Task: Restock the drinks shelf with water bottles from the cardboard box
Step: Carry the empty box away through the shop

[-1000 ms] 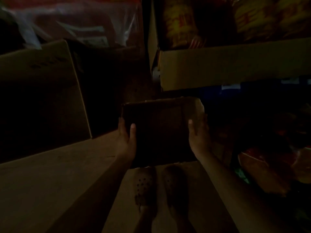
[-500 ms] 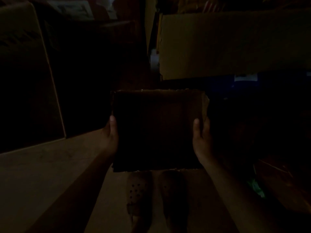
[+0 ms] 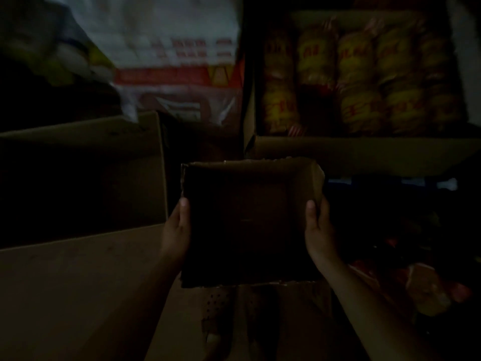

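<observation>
You are gripping the cardboard box point(image 3: 247, 222) between left hand point(image 3: 177, 230) and right hand point(image 3: 318, 230); it looks empty, probably light and flimsy.

I have one view only, head-mounted, looking forward and down, close over the box point(image 3: 250, 220) held at centre; feet point(image 3: 234, 321) at 6 o'clock, a packet carton point(image 3: 364, 155) at 1 o'clock.

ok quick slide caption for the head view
Both hands, left hand and right hand, hold a small open cardboard box in a dim stockroom.
</observation>
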The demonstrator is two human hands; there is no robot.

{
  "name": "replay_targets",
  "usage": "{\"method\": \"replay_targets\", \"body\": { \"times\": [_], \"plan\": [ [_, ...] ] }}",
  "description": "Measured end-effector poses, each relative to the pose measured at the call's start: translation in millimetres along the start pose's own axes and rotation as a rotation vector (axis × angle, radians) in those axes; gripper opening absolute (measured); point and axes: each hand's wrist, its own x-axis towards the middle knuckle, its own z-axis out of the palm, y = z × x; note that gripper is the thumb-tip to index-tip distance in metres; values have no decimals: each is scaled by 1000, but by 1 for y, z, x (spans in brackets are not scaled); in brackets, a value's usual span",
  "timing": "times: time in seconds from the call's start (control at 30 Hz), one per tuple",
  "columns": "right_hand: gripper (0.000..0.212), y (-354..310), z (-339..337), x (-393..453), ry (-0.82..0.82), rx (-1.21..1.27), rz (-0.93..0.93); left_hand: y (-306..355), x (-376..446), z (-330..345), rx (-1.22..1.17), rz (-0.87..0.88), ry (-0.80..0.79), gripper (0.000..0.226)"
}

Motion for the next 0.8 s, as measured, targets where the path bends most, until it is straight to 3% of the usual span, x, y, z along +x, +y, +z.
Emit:
{"method": "replay_targets", "body": {
  "times": [0.1, 0.4, 0.53, 0.63, 0.8],
  "plan": [
    [73, -48, -25, -32, -54, -46, -53, 41, -37, -22, -65, -21, 8, 60],
    [76, -210, -70, -147, -70, -190, -321, 168, -156, -112, -178, 114, 178, 55],
    [85, -281, -63, -198, -82, -301, -492, 205, -209, -175, -274, 128, 261, 57],
    [81, -325, -49, -240, -114, -408, -531, 222, -248, -222, -304, 140, 339, 51],
    [73, -382, -13, -310, -146, -556, -756, 224, -317, -299, -295, 111, 543, 54]
  ]
}}
